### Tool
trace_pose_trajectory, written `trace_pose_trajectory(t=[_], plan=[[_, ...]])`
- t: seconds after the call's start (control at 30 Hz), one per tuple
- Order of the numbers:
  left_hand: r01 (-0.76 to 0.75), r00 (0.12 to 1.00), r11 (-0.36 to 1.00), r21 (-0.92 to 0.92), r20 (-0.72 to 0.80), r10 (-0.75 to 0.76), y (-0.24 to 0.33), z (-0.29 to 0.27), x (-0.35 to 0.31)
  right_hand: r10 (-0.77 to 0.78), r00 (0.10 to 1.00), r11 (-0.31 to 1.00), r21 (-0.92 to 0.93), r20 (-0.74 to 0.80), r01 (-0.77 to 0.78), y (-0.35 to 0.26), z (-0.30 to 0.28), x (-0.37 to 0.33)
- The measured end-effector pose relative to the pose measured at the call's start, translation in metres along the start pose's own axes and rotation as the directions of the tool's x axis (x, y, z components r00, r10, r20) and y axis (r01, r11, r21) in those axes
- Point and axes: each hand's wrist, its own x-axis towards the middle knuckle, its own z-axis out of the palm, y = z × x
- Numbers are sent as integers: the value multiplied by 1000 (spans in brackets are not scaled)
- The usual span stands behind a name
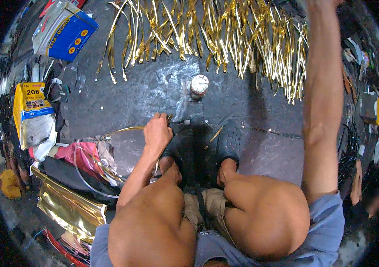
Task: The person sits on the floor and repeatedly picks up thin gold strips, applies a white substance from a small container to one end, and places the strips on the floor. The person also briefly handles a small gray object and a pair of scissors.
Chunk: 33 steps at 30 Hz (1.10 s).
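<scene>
Gold strips (pixel 225 35) are spread side by side across the far floor (pixel 131 91), probably so that tangling is avoided. A few strands (pixel 127 129) are pinched in the left hand (pixel 157 133) near the left shoe (pixel 175 149), apparently to be kept gathered; the right hand (pixel 330 2) is mostly cut off, so its grip cannot be told.

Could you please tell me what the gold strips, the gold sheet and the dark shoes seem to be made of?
Gold strips: perhaps metallised plastic film or coated synthetic leather, glossy, since they throw bright glints. Gold sheet: apparently similar, mirror-bright, with broad reflections. Dark shoes: probably moulded foam or rubber, matte, judging by their round holes.
</scene>
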Motion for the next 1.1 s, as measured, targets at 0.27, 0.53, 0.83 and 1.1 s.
trace_pose_trajectory(t=[0.27, 0.53, 0.83, 1.1], plan=[[33, 999, 998, -54, -39, -36, -7, -2, -7, 847, 516, 503, -120, -127, -856, 107, -152, -225], [28, 952, 842, -538, -241, -186, -34, -10, 13, 662, 742, 295, -946, 103, -132, 51, -201, -365], [53, 987, 173, -984, 25, -162, 9, -21, 91, 649, 528, 623, -781, 547, 44, -5, -117, -373], [258, 965, 238, -936, 240, -103, 28, -23, 85, 655, 746, 494, -817, 123, -298, -39, -96, -341]])
